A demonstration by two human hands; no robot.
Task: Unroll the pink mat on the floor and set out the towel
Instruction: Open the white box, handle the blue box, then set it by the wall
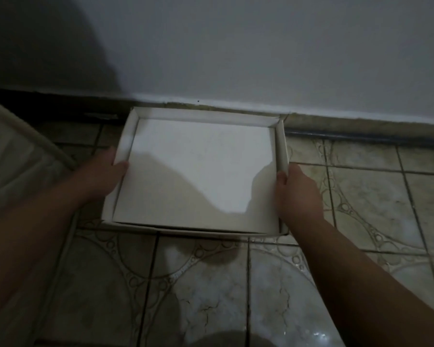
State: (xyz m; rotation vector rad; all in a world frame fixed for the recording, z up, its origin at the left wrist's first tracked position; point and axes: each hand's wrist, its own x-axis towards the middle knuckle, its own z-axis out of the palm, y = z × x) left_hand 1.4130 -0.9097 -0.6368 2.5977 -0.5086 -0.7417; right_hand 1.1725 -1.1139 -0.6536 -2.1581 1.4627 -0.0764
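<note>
Left hand [103, 171] and right hand [296, 194] closed on opposite side walls of shallow white cardboard box [281, 146], empty, against wall on patterned tiled floor [361, 201]; probably clearing floor space. Pink mat, towel: not in view.

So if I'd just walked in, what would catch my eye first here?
Most likely the shallow white box, open and empty, on the tiled floor against the pale wall. The left hand and right hand grip its opposite sides. No pink mat or towel shows; some pale cloth sits at the far left.
</note>
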